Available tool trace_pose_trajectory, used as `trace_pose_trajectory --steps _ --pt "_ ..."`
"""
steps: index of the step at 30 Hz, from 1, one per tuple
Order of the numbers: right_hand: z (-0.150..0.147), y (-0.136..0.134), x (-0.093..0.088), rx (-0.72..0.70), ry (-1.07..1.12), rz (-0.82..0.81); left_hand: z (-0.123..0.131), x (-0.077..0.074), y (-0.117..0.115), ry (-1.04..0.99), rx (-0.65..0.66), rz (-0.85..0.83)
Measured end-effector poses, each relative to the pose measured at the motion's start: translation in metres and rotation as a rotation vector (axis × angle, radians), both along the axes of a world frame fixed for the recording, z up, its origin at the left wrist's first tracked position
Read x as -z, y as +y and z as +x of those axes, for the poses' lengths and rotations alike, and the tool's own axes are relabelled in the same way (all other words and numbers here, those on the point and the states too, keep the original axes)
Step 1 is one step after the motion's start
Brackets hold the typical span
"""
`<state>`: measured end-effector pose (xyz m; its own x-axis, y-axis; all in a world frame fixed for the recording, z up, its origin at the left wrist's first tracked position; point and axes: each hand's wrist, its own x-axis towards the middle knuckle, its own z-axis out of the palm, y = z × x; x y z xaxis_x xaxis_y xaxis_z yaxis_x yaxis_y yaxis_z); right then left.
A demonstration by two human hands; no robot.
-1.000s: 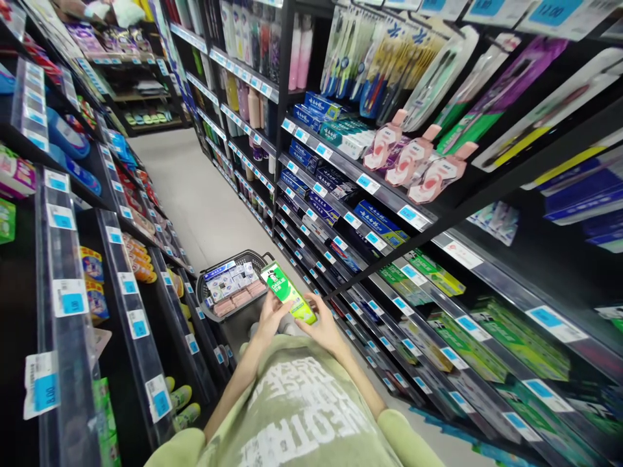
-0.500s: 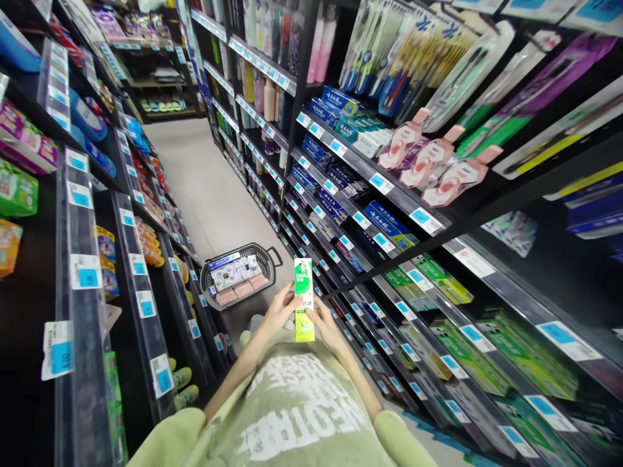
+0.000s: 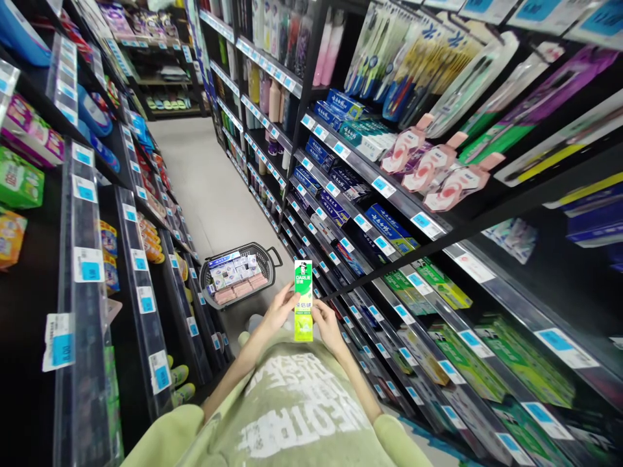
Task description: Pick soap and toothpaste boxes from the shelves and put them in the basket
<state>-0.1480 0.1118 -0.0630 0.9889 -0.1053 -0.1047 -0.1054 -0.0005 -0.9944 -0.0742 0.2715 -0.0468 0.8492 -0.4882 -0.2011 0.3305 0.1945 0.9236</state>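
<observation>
A green and white toothpaste box [image 3: 304, 285], printed DARLIE, stands upright in front of my body with its front face toward me. My left hand [image 3: 280, 308] grips its left edge, fingers behind and thumb at the side. On the right edge, my right hand [image 3: 325, 322] is closed with the thumb against the box; the other fingers are partly hidden. Beyond my left hand a dark grey shopping basket [image 3: 273, 259] sits on the floor. Inside it lie pink packs [image 3: 243, 288] and a white, blue and purple pack [image 3: 233, 271].
Shelves on the right carry toothpaste boxes [image 3: 442, 283], hanging toothbrushes [image 3: 418, 65] and pink bottles [image 3: 450, 165]. A shelf rack with price tags [image 3: 88, 264] runs close along my left. Between them the pale aisle floor [image 3: 195, 175] leads to a far shelf [image 3: 160, 81].
The toothpaste box has turned slightly, and its front print shows more clearly. My right thumb has shifted from the box's front toward its right edge. The basket stays put.
</observation>
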Motion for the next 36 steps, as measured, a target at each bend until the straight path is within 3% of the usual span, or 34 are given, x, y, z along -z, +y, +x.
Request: trace_pose_trajectory --steps 24,32,36 --pt "0.002 0.000 0.000 0.046 0.024 0.028 0.000 0.006 0.002 0.025 -0.036 0.026" --pt "0.000 0.001 0.008 -0.050 0.067 0.169 0.002 0.010 0.002 0.021 -0.069 0.039" --pt "0.000 0.002 0.008 -0.072 0.056 0.134 0.002 0.010 0.002 0.021 -0.083 0.039"
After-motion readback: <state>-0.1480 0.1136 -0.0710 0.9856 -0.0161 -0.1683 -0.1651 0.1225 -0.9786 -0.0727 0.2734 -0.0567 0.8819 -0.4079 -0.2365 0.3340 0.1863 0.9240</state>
